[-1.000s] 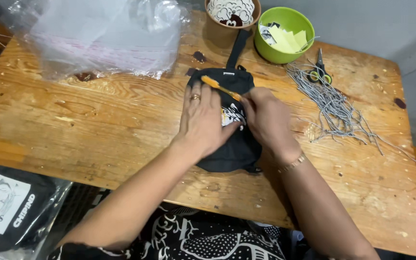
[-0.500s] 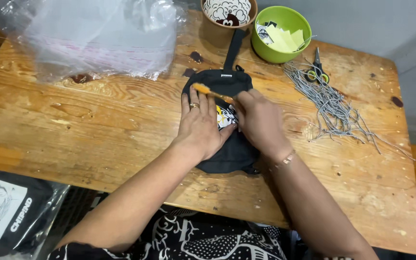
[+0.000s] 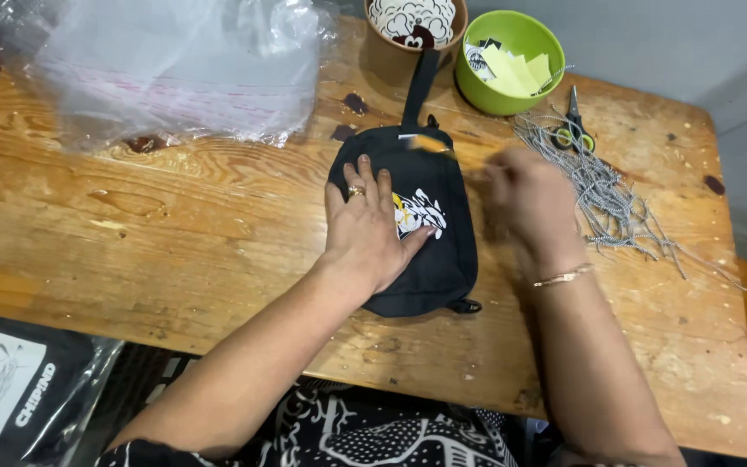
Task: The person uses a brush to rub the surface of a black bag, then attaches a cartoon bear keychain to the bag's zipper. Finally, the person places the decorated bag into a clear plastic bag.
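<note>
My right hand (image 3: 525, 203) is motion-blurred, grip unreadable. Left hand (image 3: 372, 227) lies flat, fingers spread, on black pouch (image 3: 425, 251); white-yellow print partly covered, strap cut off behind brown bowl (image 3: 412, 26).

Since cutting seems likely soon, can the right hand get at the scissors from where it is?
Probably yes. The right hand hovers blurred beside the black pouch, and the scissors lie just beyond on the grey cords, nothing between them.
</note>
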